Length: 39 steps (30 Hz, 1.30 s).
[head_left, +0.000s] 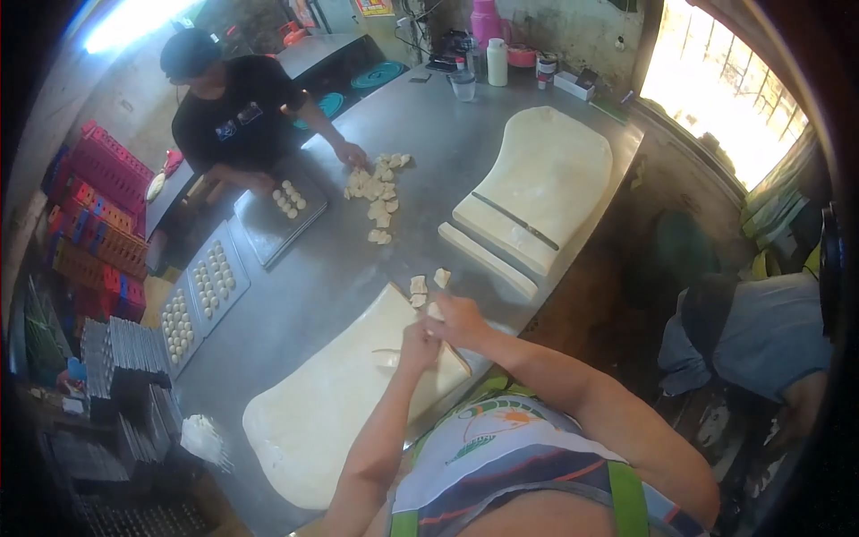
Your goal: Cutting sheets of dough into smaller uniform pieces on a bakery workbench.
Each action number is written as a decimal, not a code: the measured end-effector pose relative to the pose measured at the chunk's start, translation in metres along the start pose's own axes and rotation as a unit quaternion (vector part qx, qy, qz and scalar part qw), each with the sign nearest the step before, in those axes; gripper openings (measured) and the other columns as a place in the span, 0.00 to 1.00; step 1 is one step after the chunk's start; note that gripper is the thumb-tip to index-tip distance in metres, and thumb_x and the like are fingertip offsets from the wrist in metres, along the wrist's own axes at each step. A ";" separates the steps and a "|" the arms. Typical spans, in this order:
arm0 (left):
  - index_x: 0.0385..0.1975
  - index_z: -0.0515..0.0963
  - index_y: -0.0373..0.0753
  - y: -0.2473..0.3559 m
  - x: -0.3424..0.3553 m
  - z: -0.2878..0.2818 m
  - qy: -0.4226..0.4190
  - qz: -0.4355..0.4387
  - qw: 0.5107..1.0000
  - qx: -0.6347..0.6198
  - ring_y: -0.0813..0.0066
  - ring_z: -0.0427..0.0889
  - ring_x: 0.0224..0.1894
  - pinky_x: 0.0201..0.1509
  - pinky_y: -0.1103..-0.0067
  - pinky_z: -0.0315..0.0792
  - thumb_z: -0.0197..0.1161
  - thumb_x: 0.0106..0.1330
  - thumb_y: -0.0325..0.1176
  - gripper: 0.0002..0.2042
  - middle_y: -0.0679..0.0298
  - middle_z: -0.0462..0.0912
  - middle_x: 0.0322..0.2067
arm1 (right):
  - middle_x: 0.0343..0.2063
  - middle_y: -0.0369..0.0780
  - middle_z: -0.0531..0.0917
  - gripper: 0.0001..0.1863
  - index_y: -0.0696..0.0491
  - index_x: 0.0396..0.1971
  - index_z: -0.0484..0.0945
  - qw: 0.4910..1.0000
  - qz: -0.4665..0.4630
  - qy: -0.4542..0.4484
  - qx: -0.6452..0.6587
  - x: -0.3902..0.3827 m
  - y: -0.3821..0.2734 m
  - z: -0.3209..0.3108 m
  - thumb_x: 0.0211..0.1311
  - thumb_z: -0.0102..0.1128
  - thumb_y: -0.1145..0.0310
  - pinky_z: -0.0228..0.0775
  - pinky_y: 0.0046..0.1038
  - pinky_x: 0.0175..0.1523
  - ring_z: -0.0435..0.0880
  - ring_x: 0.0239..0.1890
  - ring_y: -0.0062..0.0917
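My two hands meet over the near end of a large flat sheet of pale dough on the metal table. A small piece of dough shows at the fingers of my right hand, which is closed around it. Touching it from the left is my left hand, its fingers curled in; what they hold, if anything, is hidden. Beside my left wrist a pale, curved strip lies on the sheet; its kind is unclear. Just beyond my hands sit a few cut dough pieces.
A second dough sheet lies to the right, with a long blade and a cut dough strip. Across the table a co-worker reaches toward a dough-piece pile. Trays of dough balls line the left edge.
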<state>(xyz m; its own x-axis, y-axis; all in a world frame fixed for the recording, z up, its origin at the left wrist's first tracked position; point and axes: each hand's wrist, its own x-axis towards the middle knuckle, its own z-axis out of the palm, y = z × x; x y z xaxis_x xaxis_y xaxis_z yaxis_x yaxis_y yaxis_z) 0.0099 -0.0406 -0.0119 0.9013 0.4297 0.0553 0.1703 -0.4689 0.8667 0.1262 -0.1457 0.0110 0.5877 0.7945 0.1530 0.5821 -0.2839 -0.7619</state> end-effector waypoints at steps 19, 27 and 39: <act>0.48 0.80 0.36 0.023 0.000 0.004 0.008 -0.088 0.996 -0.029 0.54 0.84 0.46 0.50 0.69 0.76 0.58 0.62 0.26 0.14 0.53 0.86 0.40 | 0.33 0.46 0.81 0.17 0.50 0.40 0.79 0.995 -0.096 -0.017 0.034 0.010 0.003 -0.016 0.56 0.66 0.56 0.73 0.39 0.42 0.83 0.38 0.42; 0.57 0.74 0.36 0.005 -0.021 -0.003 -0.014 -0.040 0.999 -0.013 0.62 0.81 0.49 0.50 0.75 0.75 0.64 0.57 0.21 0.24 0.55 0.81 0.45 | 0.40 0.50 0.80 0.25 0.51 0.44 0.78 0.975 -0.016 -0.071 -0.211 0.005 0.051 -0.013 0.55 0.66 0.48 0.73 0.41 0.46 0.82 0.45 0.44; 0.45 0.82 0.37 0.013 -0.003 -0.005 -0.041 -0.100 0.988 0.109 0.50 0.84 0.33 0.38 0.68 0.77 0.61 0.66 0.31 0.11 0.50 0.85 0.33 | 0.29 0.48 0.83 0.19 0.53 0.40 0.80 0.998 -0.062 0.021 0.006 0.013 0.019 0.015 0.56 0.65 0.54 0.75 0.44 0.41 0.83 0.34 0.46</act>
<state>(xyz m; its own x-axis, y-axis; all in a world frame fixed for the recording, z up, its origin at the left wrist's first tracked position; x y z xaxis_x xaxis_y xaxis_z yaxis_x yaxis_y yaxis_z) 0.0077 -0.0440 0.0022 0.8687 0.4704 -0.1549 0.4219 -0.5392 0.7289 0.1369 -0.1327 -0.0108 0.5346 0.7997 0.2735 0.6456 -0.1776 -0.7427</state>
